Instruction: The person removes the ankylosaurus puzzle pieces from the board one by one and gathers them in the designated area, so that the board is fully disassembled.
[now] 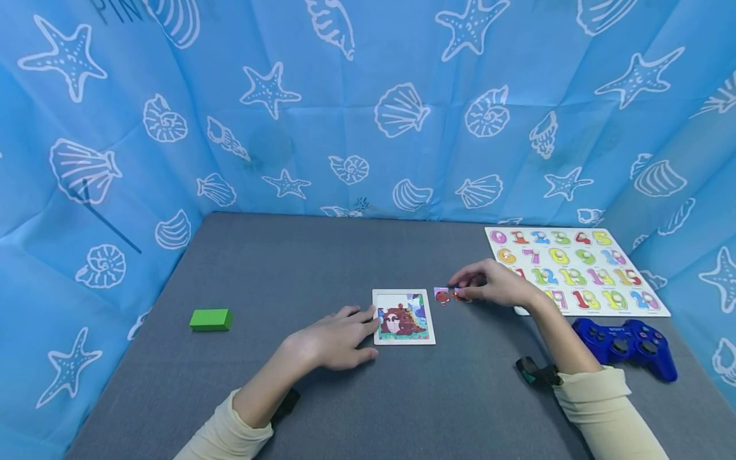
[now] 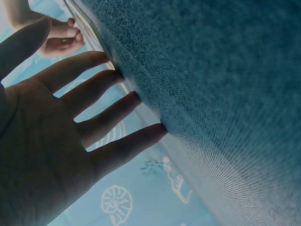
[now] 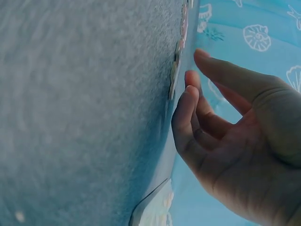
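A small jigsaw puzzle in a white frame (image 1: 404, 342) lies on the grey table, a brown-red figure showing in its picture. My left hand (image 1: 345, 338) is beside its left edge, fingers spread and straight, the fingertips at the frame. In the left wrist view those fingertips (image 2: 162, 129) come down at the table surface. Just right of the frame lie loose puzzle pieces (image 1: 442, 296) in red and purple. My right hand (image 1: 497, 285) is over the rightmost one, fingers loosely bent. In the right wrist view its thumb and fingertips stand apart, with the pieces (image 3: 175, 75) flat on the table beyond them.
A white number board (image 1: 586, 308) with colourful numerals lies at the back right, partly behind the right forearm. Near it is a blue game controller (image 1: 627, 345). A green block (image 1: 210, 320) sits at the left. A blue shell-patterned curtain (image 1: 345, 128) encloses the table.
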`<state>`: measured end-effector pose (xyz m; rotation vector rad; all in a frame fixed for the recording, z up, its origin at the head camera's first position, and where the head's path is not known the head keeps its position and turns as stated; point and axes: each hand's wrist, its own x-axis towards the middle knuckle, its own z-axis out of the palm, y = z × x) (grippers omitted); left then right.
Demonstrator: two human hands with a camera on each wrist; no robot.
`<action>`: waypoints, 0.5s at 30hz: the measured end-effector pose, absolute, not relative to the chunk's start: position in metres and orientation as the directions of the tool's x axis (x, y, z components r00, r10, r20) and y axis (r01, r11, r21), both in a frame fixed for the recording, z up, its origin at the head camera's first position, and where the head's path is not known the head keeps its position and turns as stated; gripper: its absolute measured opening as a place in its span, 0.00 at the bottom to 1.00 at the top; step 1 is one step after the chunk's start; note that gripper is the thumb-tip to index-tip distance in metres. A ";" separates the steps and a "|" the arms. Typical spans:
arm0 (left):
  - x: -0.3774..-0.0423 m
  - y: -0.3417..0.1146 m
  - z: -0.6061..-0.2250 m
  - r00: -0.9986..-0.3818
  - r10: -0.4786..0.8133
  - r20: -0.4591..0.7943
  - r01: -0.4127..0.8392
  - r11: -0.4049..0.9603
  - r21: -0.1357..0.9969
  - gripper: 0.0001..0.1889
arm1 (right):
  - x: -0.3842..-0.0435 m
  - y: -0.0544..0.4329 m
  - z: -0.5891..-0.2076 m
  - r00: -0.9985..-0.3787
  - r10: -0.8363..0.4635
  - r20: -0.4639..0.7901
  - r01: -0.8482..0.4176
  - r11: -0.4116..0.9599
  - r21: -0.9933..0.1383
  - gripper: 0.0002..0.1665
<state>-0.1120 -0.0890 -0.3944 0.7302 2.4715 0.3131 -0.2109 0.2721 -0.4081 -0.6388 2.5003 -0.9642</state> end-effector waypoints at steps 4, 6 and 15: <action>-0.112 -0.089 -0.393 -0.709 0.558 -0.431 0.434 0.827 0.356 0.34 | -0.210 0.269 -0.407 -0.813 -0.556 -0.174 -0.265 0.619 -0.739 0.15; -0.112 -0.089 -0.393 -0.708 0.557 -0.434 0.434 0.828 0.355 0.34 | -0.210 0.267 -0.407 -0.808 -0.566 -0.163 -0.267 0.598 -0.756 0.15; -0.113 -0.088 -0.393 -0.708 0.554 -0.438 0.431 0.830 0.353 0.35 | -0.210 0.256 -0.409 -0.792 -0.601 -0.105 -0.293 0.525 -0.799 0.15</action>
